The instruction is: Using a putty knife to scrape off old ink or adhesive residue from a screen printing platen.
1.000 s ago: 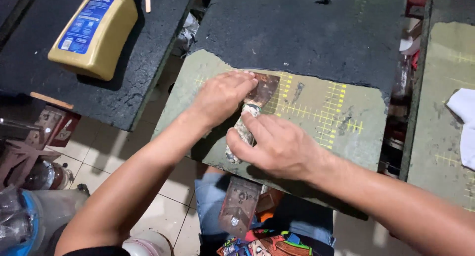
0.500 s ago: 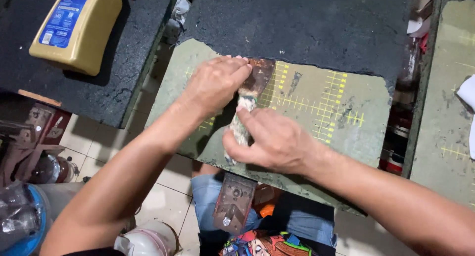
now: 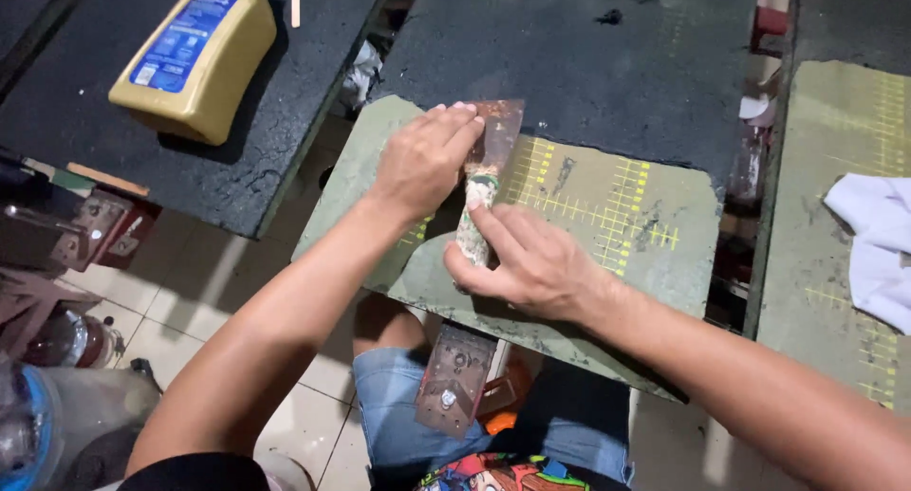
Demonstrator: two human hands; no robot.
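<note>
The right hand (image 3: 531,263) is clenched around the paint-crusted handle of a rusty metal scraper (image 3: 486,173), hiding much of the handle. The left hand (image 3: 422,159) presses flat fingers on the blade, which lies on a worn green board with yellow grid lines (image 3: 617,216). Up left, a yellow plastic jug with a blue label (image 3: 195,55) lies on a black platen (image 3: 114,140)

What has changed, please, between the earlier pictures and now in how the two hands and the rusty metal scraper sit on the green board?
The rusty metal scraper has been pushed forward along the green board, its blade now at the edge of the black coating. Both hands went with it. The left hand still presses on the blade, and the right hand still grips the handle. The yellow bottle and white cloth lie as before.
</note>
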